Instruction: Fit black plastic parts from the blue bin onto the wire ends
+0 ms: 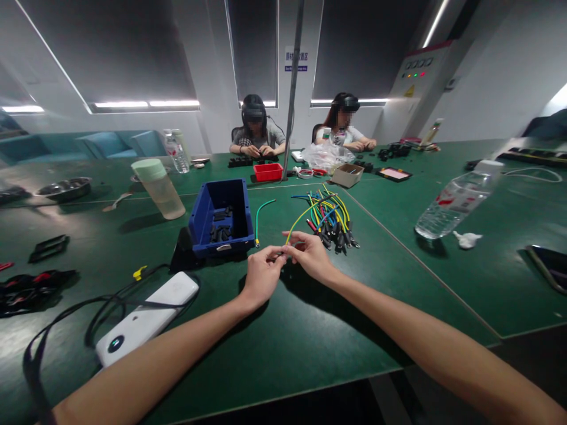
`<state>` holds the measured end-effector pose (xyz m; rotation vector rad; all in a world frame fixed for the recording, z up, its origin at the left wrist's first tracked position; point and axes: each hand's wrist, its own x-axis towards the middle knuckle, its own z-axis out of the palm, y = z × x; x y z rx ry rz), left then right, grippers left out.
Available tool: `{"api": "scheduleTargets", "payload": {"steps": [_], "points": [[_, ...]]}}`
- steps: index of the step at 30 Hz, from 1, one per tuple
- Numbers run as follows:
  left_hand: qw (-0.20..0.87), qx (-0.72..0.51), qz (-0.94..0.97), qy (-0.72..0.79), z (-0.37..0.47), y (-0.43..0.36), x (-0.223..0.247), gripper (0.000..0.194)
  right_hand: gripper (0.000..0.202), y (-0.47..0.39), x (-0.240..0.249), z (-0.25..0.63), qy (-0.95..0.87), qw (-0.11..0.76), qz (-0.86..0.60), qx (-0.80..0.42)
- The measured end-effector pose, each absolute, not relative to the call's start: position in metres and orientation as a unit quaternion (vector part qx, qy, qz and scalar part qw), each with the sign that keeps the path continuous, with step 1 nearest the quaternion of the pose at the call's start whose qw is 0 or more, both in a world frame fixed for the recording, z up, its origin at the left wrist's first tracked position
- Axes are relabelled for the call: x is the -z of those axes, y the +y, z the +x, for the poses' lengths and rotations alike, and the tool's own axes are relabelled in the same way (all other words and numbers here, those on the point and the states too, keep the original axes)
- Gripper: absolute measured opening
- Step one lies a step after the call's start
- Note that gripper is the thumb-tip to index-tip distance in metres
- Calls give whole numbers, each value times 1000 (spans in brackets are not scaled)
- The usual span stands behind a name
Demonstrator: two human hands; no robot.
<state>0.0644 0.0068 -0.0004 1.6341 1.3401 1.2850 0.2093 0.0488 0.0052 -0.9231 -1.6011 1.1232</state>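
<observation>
A yellow-green wire curves up and away from between my hands, over the table. My right hand has thumb and fingers closed on its lower part. My left hand pinches at the same wire's near end, fingertips touching those of the right; that end is hidden by the fingers. Just beyond my left hand lies a single green wire with a metal end. To its left stands a blue bin with several short black sleeves. Beyond my right hand is a pile of coloured wires with black-sleeved ends.
A white device with a black strap lies by my left forearm. A green-lidded bottle stands behind it, and a water bottle at right. Further back are a red tray, a small carton and two seated people.
</observation>
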Motion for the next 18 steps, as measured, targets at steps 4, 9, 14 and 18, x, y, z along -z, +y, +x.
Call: {"api": "scheduleTargets", "payload": {"steps": [4, 9, 14, 18], "points": [[380, -485, 609, 499, 65, 8, 4, 26, 34, 52, -8, 212, -673, 454, -375, -446], [390, -487, 621, 474, 66, 6, 3, 25, 25, 56, -9, 216, -699, 439, -380, -417], [293, -432, 682, 512, 65, 4, -8, 24, 26, 61, -12, 221, -724, 428, -381, -384], [180, -323, 746, 553, 63, 1, -32, 25, 27, 68, -17, 230, -743, 432, -404, -314]]}}
